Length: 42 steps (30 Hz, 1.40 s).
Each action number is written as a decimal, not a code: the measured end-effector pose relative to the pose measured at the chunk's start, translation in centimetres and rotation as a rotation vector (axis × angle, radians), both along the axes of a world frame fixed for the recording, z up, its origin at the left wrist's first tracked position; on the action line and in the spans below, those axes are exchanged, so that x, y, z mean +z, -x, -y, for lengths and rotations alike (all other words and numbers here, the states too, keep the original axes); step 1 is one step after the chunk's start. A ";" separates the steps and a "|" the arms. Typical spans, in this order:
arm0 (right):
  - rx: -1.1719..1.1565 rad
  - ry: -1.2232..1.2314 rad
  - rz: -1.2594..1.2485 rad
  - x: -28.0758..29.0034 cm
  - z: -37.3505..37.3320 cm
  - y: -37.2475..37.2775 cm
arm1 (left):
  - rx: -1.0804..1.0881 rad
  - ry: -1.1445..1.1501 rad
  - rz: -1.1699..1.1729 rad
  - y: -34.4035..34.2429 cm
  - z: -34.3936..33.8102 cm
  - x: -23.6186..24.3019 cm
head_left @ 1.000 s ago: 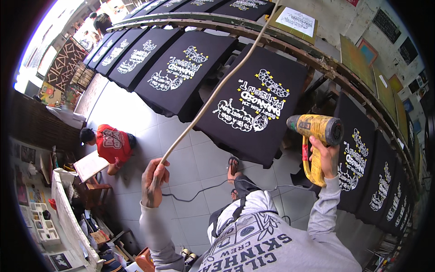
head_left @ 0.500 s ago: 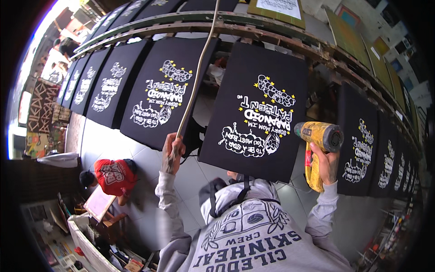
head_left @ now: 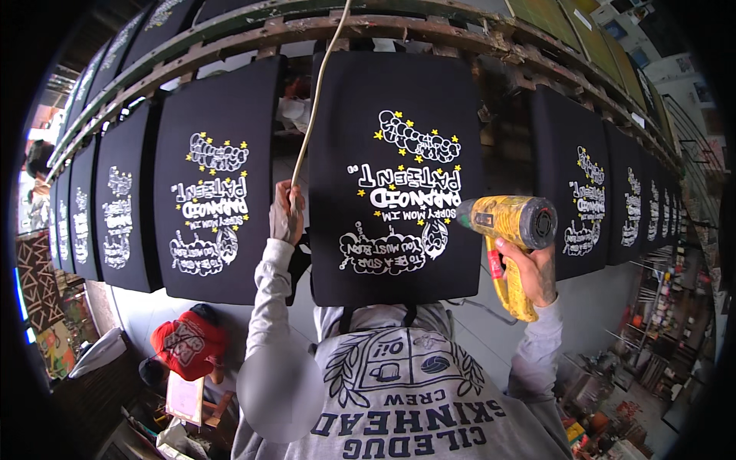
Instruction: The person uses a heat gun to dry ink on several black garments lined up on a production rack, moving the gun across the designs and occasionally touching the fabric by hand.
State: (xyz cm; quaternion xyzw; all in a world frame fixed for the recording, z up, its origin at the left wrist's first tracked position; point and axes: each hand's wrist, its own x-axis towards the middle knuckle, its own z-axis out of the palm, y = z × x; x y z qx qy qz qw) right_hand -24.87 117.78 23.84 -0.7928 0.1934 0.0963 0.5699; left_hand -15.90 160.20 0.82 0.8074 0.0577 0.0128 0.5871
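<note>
Heat gun (head_left: 502, 217) in hand (head_left: 534, 270), shirt (head_left: 395, 180) edge (gap (head_left: 511, 157) beside)

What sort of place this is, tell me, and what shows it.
Probably a garment-printing workshop: black cloths bearing matching white-and-yellow prints lie spread in a row beside long rails, and the right hand holds what looks like a yellow heat gun.

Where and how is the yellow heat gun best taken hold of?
Probably by its yellow handle, coming from the right, as the right hand does. The handle drops from the barrel like a pistol grip, away from the nozzle, which points left. A loop stands on the handle's left, so the right side looks freer.
</note>
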 end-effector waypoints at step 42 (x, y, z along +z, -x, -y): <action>-0.279 0.001 -0.041 0.1 -0.6 1.0 | -0.365 0.647 -0.046 -2.0 11.6 23.0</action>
